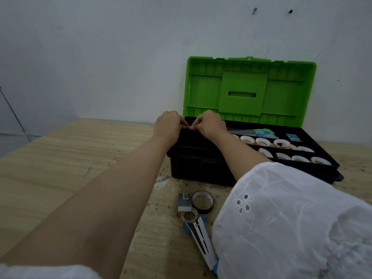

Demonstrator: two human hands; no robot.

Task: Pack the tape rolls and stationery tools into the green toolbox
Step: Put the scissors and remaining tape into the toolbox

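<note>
The tabletop (pixel 60 168) fills the lower left of the frame, and the green toolbox (pixel 205 87) stands at centre right with its lid propped up against the wall. In its black tray sit rows of tape rolls (pixel 262 141), white-cored, with a blue-green packet (pixel 293 137) in the upper right compartment. The left hand (pixel 169 125) and right hand (pixel 209 124) meet over the box's left end, mid-frame. Each grip is closed, fingers curled in, and together they pinch a small orange thing (pixel 188 127) between the fingertips; what it is I cannot tell.

The things not yet packed lie straight down the frame from the hands, on the tabletop before the box's near wall – between the two forearms, closer to the right one and partly under its white sleeve (pixel 281 218). A long metal tool with blue ends (pixel 201 238) runs from upper left to lower right, its far end towards the bottom edge. Above it are a black tape roll (pixel 204 210), a small grey box (pixel 184 202) just beside that, and a small clear roll (pixel 194 212) touching the tool. The right hand looks the handier for these

Writing – no brand shows on the toolbox; the grey box has a white label and the packet some print, both too small to read
</note>
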